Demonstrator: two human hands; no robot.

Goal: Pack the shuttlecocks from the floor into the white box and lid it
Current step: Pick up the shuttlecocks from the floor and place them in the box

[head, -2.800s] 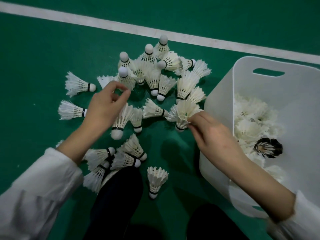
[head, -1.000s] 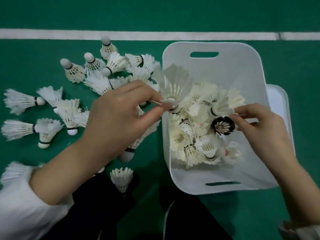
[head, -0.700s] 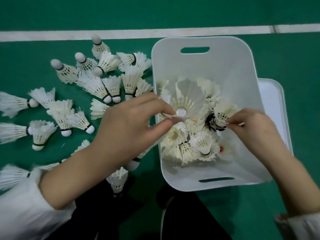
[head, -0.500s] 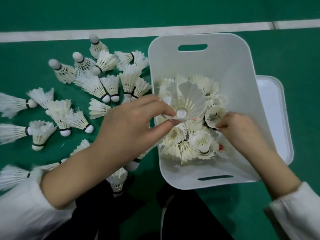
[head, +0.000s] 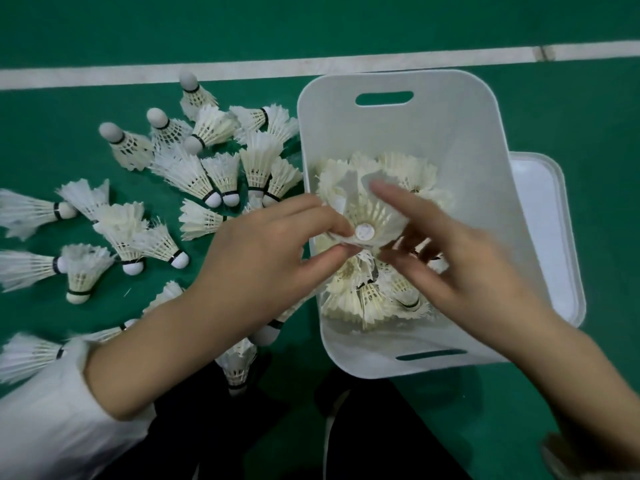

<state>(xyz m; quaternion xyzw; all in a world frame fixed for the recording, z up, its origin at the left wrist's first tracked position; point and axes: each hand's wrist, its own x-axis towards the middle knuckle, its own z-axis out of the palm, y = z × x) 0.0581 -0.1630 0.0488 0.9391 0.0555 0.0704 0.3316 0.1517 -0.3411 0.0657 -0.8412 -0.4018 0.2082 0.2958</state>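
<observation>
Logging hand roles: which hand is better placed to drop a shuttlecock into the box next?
Left: the left hand pinches a shuttlecock above the white box; the right hand is open beside it, fingers spread.

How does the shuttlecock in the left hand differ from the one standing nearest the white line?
The held shuttlecock is pinched by the left hand above the white box; the line-side shuttlecock sits on the green floor, untouched. The held shuttlecock is tipped, cork by the fingertips; the line-side shuttlecock stands on its feathers, cork up. Both have white feathers.
</observation>
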